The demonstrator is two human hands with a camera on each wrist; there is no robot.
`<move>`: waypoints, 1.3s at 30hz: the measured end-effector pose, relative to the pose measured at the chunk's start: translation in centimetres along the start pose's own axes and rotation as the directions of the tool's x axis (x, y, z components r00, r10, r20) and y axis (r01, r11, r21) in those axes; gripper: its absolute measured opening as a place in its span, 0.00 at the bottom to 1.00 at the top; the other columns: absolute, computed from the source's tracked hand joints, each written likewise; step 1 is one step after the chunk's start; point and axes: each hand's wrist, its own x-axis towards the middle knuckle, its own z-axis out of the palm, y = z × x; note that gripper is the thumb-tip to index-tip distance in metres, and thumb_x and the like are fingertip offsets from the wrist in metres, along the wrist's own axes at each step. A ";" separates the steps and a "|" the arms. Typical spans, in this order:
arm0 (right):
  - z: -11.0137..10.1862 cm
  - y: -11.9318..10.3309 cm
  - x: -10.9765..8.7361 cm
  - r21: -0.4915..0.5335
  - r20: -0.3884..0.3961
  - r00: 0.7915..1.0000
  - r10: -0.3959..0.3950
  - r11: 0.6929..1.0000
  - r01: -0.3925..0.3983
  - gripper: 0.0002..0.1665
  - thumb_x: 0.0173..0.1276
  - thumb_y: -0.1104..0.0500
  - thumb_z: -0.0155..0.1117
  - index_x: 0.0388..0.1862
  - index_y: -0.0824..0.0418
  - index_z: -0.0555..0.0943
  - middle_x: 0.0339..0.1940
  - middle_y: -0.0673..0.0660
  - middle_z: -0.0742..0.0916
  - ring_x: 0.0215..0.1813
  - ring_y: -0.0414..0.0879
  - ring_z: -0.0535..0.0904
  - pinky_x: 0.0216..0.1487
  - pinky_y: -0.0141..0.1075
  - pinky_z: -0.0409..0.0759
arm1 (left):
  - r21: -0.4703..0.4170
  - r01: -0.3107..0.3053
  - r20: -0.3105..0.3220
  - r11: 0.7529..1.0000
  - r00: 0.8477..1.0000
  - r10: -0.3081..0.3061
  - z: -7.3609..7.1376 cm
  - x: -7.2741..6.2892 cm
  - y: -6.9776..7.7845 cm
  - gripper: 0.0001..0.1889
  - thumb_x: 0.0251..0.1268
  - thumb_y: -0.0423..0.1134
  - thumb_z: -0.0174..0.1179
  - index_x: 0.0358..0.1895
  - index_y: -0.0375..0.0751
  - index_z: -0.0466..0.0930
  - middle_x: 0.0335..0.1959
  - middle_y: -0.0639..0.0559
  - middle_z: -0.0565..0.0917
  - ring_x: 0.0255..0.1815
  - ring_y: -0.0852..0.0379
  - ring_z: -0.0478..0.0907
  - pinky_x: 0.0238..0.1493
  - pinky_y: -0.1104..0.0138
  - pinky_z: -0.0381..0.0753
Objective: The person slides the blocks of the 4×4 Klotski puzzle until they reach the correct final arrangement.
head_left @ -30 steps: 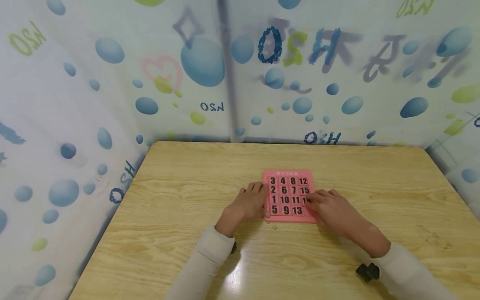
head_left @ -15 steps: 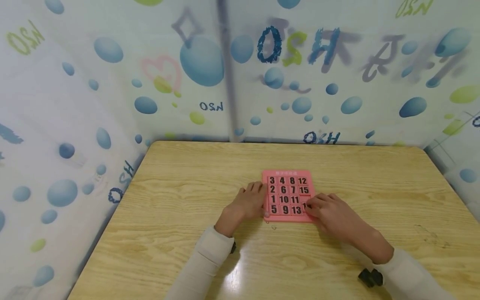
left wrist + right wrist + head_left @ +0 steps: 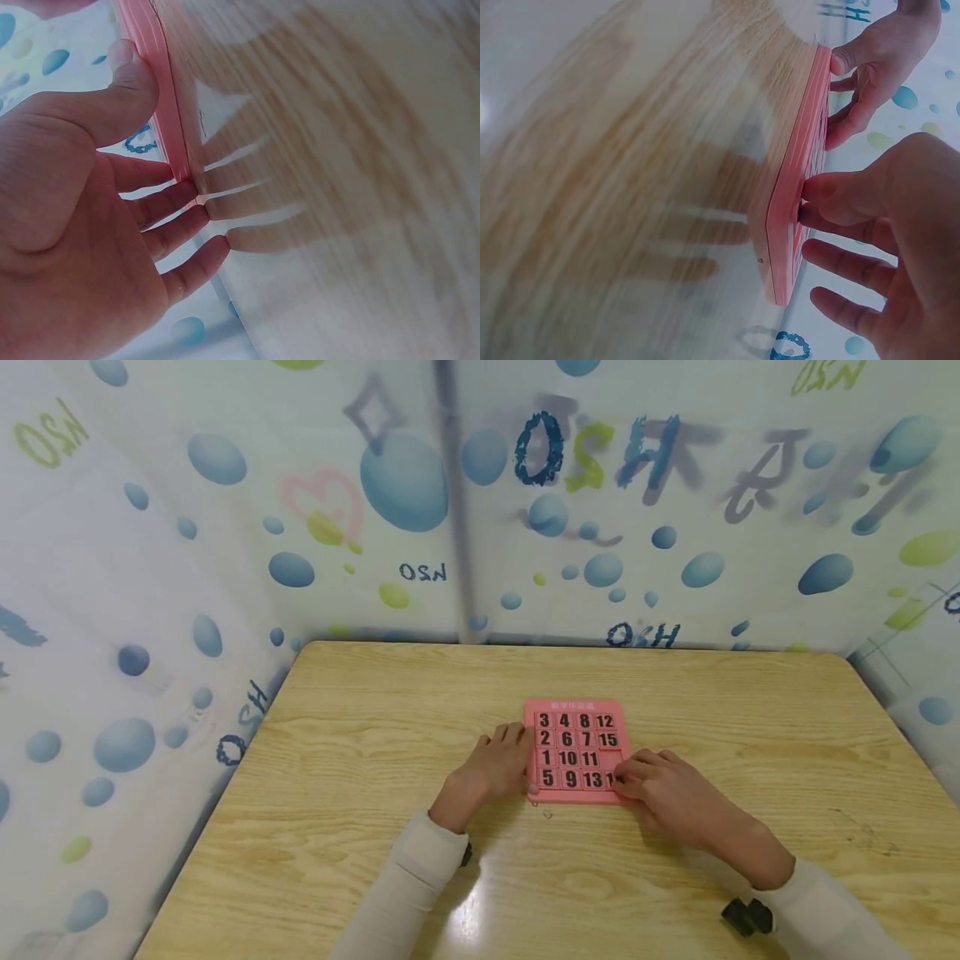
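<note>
A pink sliding number puzzle [image 3: 573, 797] lies flat on the table, its black-numbered tiles set in a square frame. My left hand [image 3: 501, 762] rests along its left side. In the left wrist view the thumb [image 3: 131, 75] touches the puzzle's edge, and the other fingers spread fairly straight toward the tabletop. My right hand [image 3: 663, 793] reaches over the right edge, thumb and index fingertips together on the bottom-right tile [image 3: 610, 779], whose number is mostly covered. Directly above that tile is a vacant slot, below tile 15 [image 3: 608, 740]. The right hand's remaining fingers [image 3: 844, 262] stay spread off the puzzle.
The wood-grain table [image 3: 390, 710] extends around the puzzle on all sides. Behind it and to the left stand walls covered in a blue and green bubble print [image 3: 405, 485]. A small dark device [image 3: 747, 917] is at the right wrist.
My right hand has slid the tile under its fingertips down one row toward me, leaving a vacant slot below tile 15. The left hand stays in place at the puzzle's left side.
</note>
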 end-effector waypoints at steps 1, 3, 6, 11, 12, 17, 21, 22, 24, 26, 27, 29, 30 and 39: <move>0.0 0.0 0.0 0.001 0.004 1.000 -0.002 1.000 0.002 0.06 0.66 0.57 0.68 0.41 0.53 0.89 0.44 0.51 0.86 0.50 0.49 0.80 0.48 0.48 0.78 | -0.001 0.000 0.002 1.000 1.000 0.000 0.0 0.0 0.0 0.45 0.64 0.53 0.64 0.78 0.41 0.51 0.75 0.44 0.59 0.77 0.45 0.54 0.72 0.48 0.62; 0.0 0.2 0.0 0.006 0.008 1.000 -0.005 1.000 0.005 0.06 0.66 0.57 0.68 0.41 0.53 0.89 0.44 0.51 0.86 0.50 0.49 0.80 0.47 0.48 0.78 | -0.002 0.001 0.004 1.000 1.000 -0.001 0.0 0.1 0.0 0.46 0.64 0.53 0.64 0.79 0.41 0.51 0.75 0.44 0.59 0.77 0.45 0.54 0.72 0.48 0.62; 0.0 0.4 0.1 0.032 0.003 1.000 0.021 0.999 -0.021 0.08 0.66 0.58 0.68 0.43 0.54 0.88 0.46 0.52 0.86 0.52 0.50 0.80 0.49 0.50 0.78 | 0.004 0.001 0.005 1.000 1.000 -0.001 0.1 0.1 -0.1 0.46 0.64 0.53 0.64 0.79 0.40 0.51 0.76 0.44 0.59 0.77 0.45 0.54 0.71 0.48 0.62; 0.1 1.0 0.9 0.062 -0.003 0.990 0.138 0.989 -0.138 0.16 0.67 0.60 0.64 0.53 0.56 0.85 0.56 0.57 0.84 0.59 0.56 0.78 0.55 0.58 0.76 | 0.021 -0.007 0.000 1.000 1.000 0.007 0.2 0.2 -0.1 0.46 0.64 0.54 0.64 0.78 0.40 0.51 0.75 0.44 0.59 0.77 0.45 0.55 0.71 0.48 0.63; 0.1 1.1 1.1 0.055 0.008 0.986 0.166 0.985 -0.166 0.17 0.68 0.59 0.63 0.55 0.57 0.84 0.58 0.58 0.83 0.61 0.57 0.77 0.57 0.59 0.75 | 0.017 -0.007 -0.001 1.000 1.000 0.007 0.2 0.2 -0.1 0.46 0.64 0.54 0.64 0.78 0.40 0.51 0.75 0.44 0.59 0.77 0.45 0.55 0.71 0.48 0.63; 0.3 1.3 1.9 0.018 0.094 0.962 0.256 0.966 -0.259 0.25 0.73 0.49 0.60 0.64 0.60 0.79 0.64 0.61 0.80 0.66 0.59 0.73 0.61 0.61 0.72 | 0.005 -0.003 0.006 1.000 1.000 0.003 0.2 0.2 -0.1 0.46 0.64 0.53 0.64 0.78 0.41 0.51 0.76 0.44 0.59 0.77 0.45 0.55 0.71 0.49 0.62; 0.7 1.2 2.2 0.021 0.133 0.952 0.277 0.959 -0.282 0.26 0.74 0.46 0.58 0.64 0.59 0.80 0.65 0.60 0.79 0.66 0.60 0.72 0.62 0.61 0.71 | 0.009 -0.003 0.008 1.000 1.000 0.003 0.1 0.2 0.0 0.46 0.64 0.53 0.64 0.78 0.41 0.51 0.76 0.44 0.58 0.77 0.45 0.55 0.71 0.49 0.63; 0.7 1.2 2.3 0.022 0.137 0.951 0.277 0.959 -0.283 0.26 0.74 0.46 0.58 0.64 0.59 0.80 0.66 0.60 0.79 0.67 0.60 0.72 0.62 0.61 0.71 | 0.012 -0.002 0.008 1.000 1.000 0.002 0.1 0.2 0.0 0.46 0.64 0.54 0.64 0.78 0.41 0.51 0.76 0.44 0.58 0.77 0.45 0.55 0.71 0.49 0.63; 0.8 1.1 2.4 0.027 0.137 0.951 0.276 0.959 -0.282 0.26 0.74 0.46 0.58 0.64 0.59 0.80 0.66 0.60 0.78 0.66 0.60 0.72 0.62 0.62 0.71 | 0.015 0.001 0.007 1.000 1.000 -0.001 0.1 0.2 0.0 0.46 0.64 0.54 0.64 0.79 0.41 0.51 0.76 0.44 0.58 0.77 0.46 0.54 0.71 0.49 0.63; 0.8 1.0 2.4 0.031 0.141 0.950 0.280 0.957 -0.287 0.27 0.74 0.46 0.58 0.65 0.59 0.79 0.67 0.60 0.77 0.67 0.60 0.72 0.62 0.62 0.71 | 0.017 0.004 0.008 1.000 1.000 -0.004 0.1 0.2 0.0 0.46 0.64 0.54 0.63 0.79 0.41 0.51 0.76 0.44 0.58 0.77 0.46 0.54 0.71 0.49 0.63; 0.8 1.0 2.4 0.032 0.141 0.949 0.282 0.957 -0.289 0.27 0.73 0.46 0.59 0.65 0.59 0.79 0.67 0.60 0.77 0.67 0.60 0.72 0.62 0.62 0.71 | 0.017 0.005 0.010 1.000 1.000 -0.005 0.1 0.1 0.0 0.46 0.64 0.54 0.63 0.79 0.41 0.51 0.76 0.44 0.58 0.77 0.46 0.54 0.71 0.49 0.63; 0.8 0.9 2.3 0.033 0.143 0.949 0.282 0.957 -0.289 0.27 0.73 0.46 0.59 0.65 0.59 0.79 0.67 0.60 0.77 0.67 0.61 0.72 0.62 0.62 0.71 | 0.016 0.006 0.011 1.000 1.000 -0.006 0.0 0.1 0.0 0.45 0.64 0.54 0.64 0.78 0.41 0.51 0.76 0.44 0.58 0.77 0.46 0.55 0.71 0.50 0.63; 0.8 0.9 2.3 0.033 0.143 0.949 0.281 0.957 -0.289 0.27 0.73 0.46 0.59 0.65 0.59 0.79 0.67 0.60 0.78 0.67 0.61 0.72 0.62 0.62 0.71 | 0.017 0.006 0.011 1.000 1.000 -0.006 0.0 0.1 0.0 0.45 0.64 0.54 0.64 0.78 0.41 0.51 0.76 0.44 0.58 0.77 0.46 0.55 0.71 0.50 0.63; 0.7 0.6 1.9 0.012 0.100 0.968 0.228 0.973 -0.230 0.24 0.72 0.47 0.62 0.59 0.61 0.82 0.60 0.60 0.81 0.62 0.59 0.76 0.57 0.60 0.75 | 0.012 0.005 0.009 1.000 1.000 -0.005 0.0 0.1 0.0 0.46 0.64 0.54 0.64 0.78 0.41 0.51 0.76 0.44 0.58 0.77 0.46 0.54 0.71 0.50 0.63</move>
